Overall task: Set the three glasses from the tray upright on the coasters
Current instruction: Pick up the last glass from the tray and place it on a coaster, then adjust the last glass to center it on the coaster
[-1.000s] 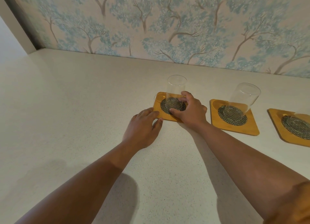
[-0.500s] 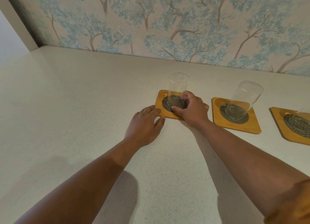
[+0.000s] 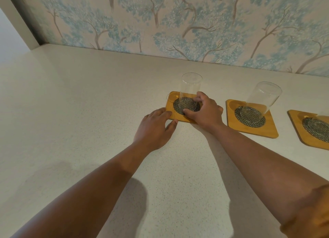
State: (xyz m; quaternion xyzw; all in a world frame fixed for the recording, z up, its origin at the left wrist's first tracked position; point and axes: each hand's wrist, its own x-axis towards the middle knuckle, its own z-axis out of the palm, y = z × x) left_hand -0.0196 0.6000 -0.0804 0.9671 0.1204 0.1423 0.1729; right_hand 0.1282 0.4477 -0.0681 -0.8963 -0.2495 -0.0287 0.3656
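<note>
Three wooden coasters with dark mesh centres lie in a row on the counter. A clear glass (image 3: 190,88) stands upright on the left coaster (image 3: 171,104). My right hand (image 3: 204,111) wraps its fingers around the base of that glass. My left hand (image 3: 154,127) lies flat on the counter, fingertips touching the left coaster's near corner. A second glass (image 3: 263,97) stands upright on the middle coaster (image 3: 267,129). The right coaster (image 3: 299,129) is cut off by the frame edge; whatever stands on it is out of sight.
The pale speckled counter (image 3: 89,113) runs back to a wall with blue tree wallpaper (image 3: 160,24). A white side wall (image 3: 10,32) closes the far left corner. No tray is in view.
Both hands and the glasses hold almost the same places. The view has shifted slightly, and my right hand's fingers have settled lower around the glass base.
</note>
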